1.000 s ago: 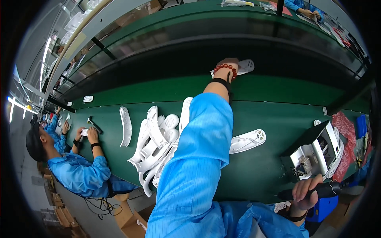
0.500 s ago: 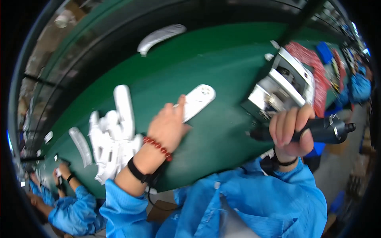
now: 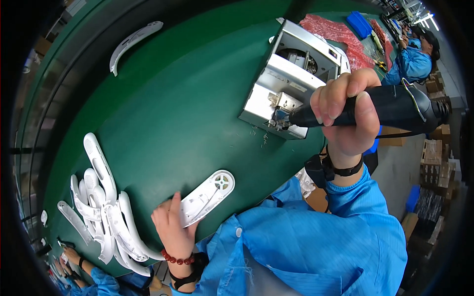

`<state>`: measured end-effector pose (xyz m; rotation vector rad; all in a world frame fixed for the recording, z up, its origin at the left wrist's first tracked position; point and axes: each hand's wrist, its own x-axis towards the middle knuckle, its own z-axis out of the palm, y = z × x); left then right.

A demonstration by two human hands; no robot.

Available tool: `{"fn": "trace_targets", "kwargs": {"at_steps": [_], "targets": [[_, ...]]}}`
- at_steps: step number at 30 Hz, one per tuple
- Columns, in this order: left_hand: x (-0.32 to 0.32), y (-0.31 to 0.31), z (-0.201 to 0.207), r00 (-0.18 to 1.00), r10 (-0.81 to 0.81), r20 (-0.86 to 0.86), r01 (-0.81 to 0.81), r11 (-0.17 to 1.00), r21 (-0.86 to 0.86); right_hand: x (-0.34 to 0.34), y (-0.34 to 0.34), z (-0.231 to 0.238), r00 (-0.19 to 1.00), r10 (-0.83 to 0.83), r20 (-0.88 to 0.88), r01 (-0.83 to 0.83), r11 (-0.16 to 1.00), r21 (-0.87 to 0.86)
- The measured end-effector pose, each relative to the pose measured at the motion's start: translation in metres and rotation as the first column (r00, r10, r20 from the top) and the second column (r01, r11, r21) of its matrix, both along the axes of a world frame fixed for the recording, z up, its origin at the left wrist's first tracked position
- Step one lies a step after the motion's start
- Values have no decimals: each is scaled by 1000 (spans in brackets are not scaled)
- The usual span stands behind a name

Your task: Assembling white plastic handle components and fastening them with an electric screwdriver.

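Note:
My left hand [image 3: 174, 227] is closed on the near end of a white plastic shell [image 3: 200, 200], inner side up, with a round spoked opening at its far end. The shell lies at the near edge of the green table. My right hand [image 3: 364, 116] wraps round a black electric screwdriver [image 3: 397, 106] held level. Its nose points left, at the front outlet of a metal screw feeder [image 3: 256, 106]; whether the bit touches a screw there is hidden. Small loose screws [image 3: 265, 139] are scattered beside the feeder.
Several white shells [image 3: 101, 212] are heaped at the left, with a single curved one [image 3: 133, 42] at the far side. Red bubble wrap [image 3: 331, 29] and a blue bin [image 3: 359, 24] lie beyond the feeder. Other people in blue work at far right [image 3: 414, 61] and lower left.
The screwdriver in my right hand has come to the screw feeder's outlet. My left hand and the white shell now appear nearer to me, as the view has swung toward the right.

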<state>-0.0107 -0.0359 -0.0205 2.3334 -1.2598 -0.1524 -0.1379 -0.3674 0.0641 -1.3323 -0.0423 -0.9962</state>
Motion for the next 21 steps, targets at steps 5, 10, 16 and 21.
{"fn": "trace_targets", "kwargs": {"at_steps": [5,10,16,21], "targets": [[23,15,-17,996,-68,64,73,994,-86,2,-1,-3,1000,-4,-23,4,1000,7],[32,26,-8,996,-84,0,84,996,-31,3,5,-6,1000,-7,-24,7,1000,-2],[-12,-18,13,1000,-13,3,13,999,30,8,14,-4,994,-24,-106,8,989,-148],[-9,-48,4,994,-108,-12,107,994,-27,12,44,-10,985,72,-154,-71,997,17]]}}
